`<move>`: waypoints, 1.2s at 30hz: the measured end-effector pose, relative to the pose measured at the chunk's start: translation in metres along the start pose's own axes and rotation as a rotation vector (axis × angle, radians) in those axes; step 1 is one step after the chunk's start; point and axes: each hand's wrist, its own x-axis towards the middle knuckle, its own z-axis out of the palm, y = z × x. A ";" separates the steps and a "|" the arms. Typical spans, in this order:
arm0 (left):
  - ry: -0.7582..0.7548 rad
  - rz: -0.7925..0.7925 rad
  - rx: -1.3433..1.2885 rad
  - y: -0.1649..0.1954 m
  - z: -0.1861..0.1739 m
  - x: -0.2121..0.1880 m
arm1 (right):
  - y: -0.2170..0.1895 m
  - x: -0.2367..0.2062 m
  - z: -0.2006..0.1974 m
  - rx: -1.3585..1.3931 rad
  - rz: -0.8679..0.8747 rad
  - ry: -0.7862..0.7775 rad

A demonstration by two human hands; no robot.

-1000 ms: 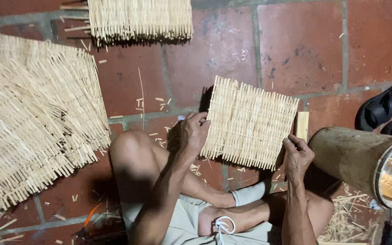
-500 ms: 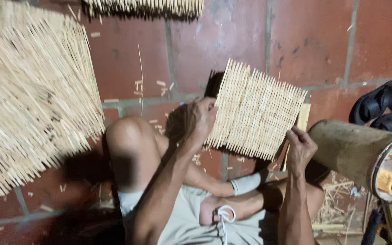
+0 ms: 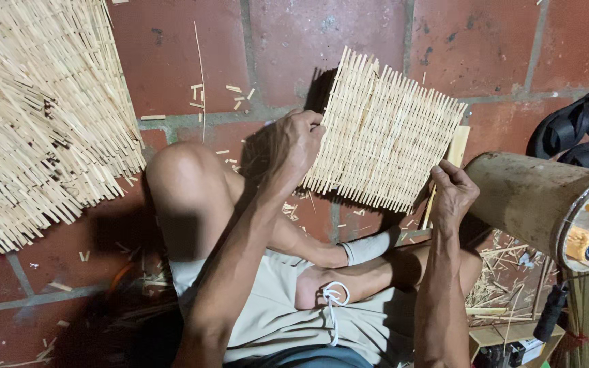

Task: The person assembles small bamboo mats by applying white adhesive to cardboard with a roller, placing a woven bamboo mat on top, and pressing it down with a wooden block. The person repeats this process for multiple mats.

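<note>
Bamboo mat (image 3: pixel 386 133) tilted, both hands (image 3: pixel 294 143) gripping

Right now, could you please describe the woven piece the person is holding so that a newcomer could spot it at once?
On the red tiled floor, look just above the seated person's bent knee. The small woven mat is held between the left hand and right hand. Unlike the big woven mat lying flat at the left, it is small, squarish and tilted.

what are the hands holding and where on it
Both hold the woven bamboo mat: left hand at its left edge, right hand at its lower right corner.
</note>
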 end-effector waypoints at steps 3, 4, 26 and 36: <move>-0.028 -0.054 0.001 0.000 0.001 0.001 | 0.004 0.000 0.000 -0.006 0.007 0.008; -0.002 -0.030 0.000 0.000 0.002 0.001 | 0.005 -0.001 0.000 -0.009 0.009 0.015; 0.022 0.006 0.086 0.014 -0.006 -0.019 | 0.005 -0.008 -0.006 0.174 0.038 -0.049; -0.034 -0.120 0.067 0.009 -0.002 -0.023 | 0.002 -0.007 -0.006 0.092 0.083 -0.042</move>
